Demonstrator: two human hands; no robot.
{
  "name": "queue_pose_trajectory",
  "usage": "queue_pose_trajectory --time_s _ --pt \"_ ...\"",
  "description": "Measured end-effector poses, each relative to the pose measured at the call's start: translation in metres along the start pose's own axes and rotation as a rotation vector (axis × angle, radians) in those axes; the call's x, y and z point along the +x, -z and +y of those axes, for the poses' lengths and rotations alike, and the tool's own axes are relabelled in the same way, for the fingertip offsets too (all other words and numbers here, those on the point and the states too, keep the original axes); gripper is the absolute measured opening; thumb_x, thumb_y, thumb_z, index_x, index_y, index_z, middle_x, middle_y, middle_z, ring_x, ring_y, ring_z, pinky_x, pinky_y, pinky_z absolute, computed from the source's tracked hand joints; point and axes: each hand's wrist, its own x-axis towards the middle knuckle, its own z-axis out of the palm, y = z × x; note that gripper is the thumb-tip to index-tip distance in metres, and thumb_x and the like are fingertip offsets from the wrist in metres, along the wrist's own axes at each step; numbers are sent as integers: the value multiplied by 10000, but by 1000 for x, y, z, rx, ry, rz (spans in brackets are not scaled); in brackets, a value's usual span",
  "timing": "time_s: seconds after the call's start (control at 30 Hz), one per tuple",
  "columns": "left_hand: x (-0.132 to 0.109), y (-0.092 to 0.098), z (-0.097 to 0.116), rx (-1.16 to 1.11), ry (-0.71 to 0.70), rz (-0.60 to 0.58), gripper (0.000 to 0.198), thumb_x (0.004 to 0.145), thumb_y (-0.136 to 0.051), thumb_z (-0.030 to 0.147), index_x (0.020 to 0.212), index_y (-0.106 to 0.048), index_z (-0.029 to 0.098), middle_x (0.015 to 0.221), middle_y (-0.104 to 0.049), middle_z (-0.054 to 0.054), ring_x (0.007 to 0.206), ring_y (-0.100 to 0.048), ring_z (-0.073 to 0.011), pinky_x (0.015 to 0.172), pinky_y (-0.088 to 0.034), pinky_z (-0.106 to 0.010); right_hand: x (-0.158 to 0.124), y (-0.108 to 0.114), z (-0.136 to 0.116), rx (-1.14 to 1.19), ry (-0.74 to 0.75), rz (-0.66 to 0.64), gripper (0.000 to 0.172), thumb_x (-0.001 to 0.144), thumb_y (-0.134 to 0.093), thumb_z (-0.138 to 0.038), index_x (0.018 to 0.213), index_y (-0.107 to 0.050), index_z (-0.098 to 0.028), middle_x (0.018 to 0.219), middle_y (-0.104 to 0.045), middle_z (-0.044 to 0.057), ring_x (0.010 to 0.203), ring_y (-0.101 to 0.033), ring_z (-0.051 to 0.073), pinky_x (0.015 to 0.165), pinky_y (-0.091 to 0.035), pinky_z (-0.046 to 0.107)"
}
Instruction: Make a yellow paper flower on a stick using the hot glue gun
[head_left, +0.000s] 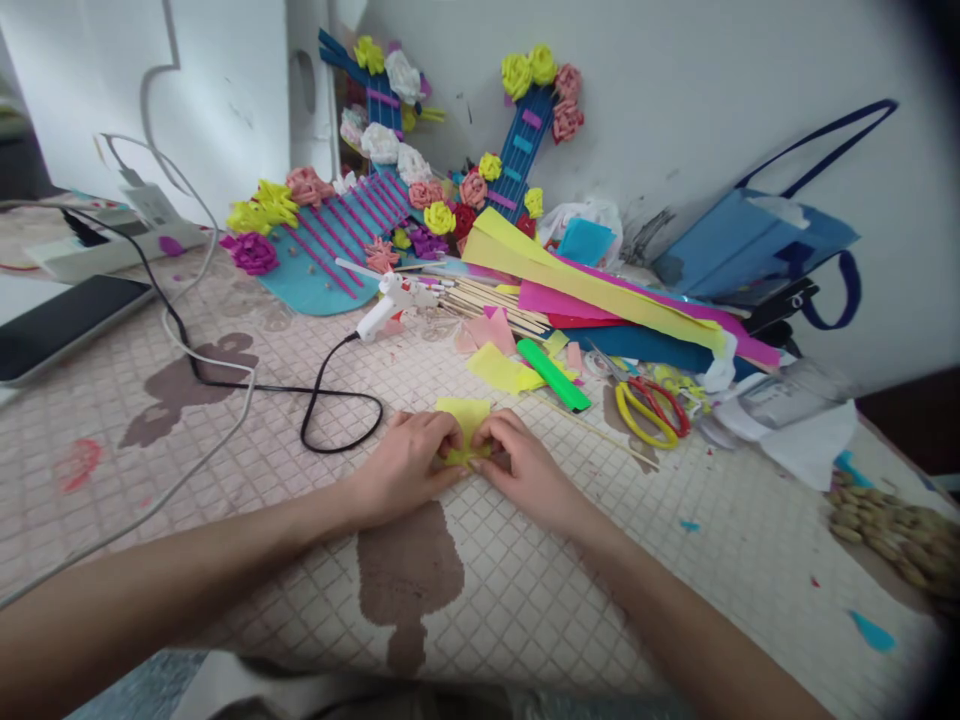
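Both of my hands rest on the quilted mat and pinch one small yellow piece of paper [465, 420]. My left hand [409, 465] grips its left side with curled fingers. My right hand [521, 462] holds the right side, fingers bent over the folded lower edge. The upper part of the paper sticks out flat beyond my fingertips. Just beyond it lie more yellow scraps [504, 368] and a green marker-like stick [553, 374].
A white glue gun [394, 300] with a black cord [330, 395] lies behind my hands. Scissors with yellow and red handles [651, 408] are to the right. Coloured paper sheets [600, 290], paper-flower crafts [352, 225], a blue bag [757, 245] and a phone [64, 320] surround the mat.
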Motion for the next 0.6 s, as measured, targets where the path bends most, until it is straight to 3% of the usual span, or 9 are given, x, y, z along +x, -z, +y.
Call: queue_pose_trajectory --time_s 0.4,0.6 --pt "-1 1 0 -43 25 -14 237 737 -680 235 873 -495 175 817 -604 16 798 -571 -187 758 -362 -357 3 1 8 -32 -52 125 169 762 -478 -50 826 -499 -204 896 -493 20 782 -517 144 703 -459 292" --pt "-1 2 1 -60 28 -16 226 733 -678 237 860 -500 180 835 -610 9 812 -579 -187 764 -364 -355 6 6 18 -24 -58 210 125 821 -477 -134 913 -521 -206 899 -520 29 712 -531 137 644 -470 292"
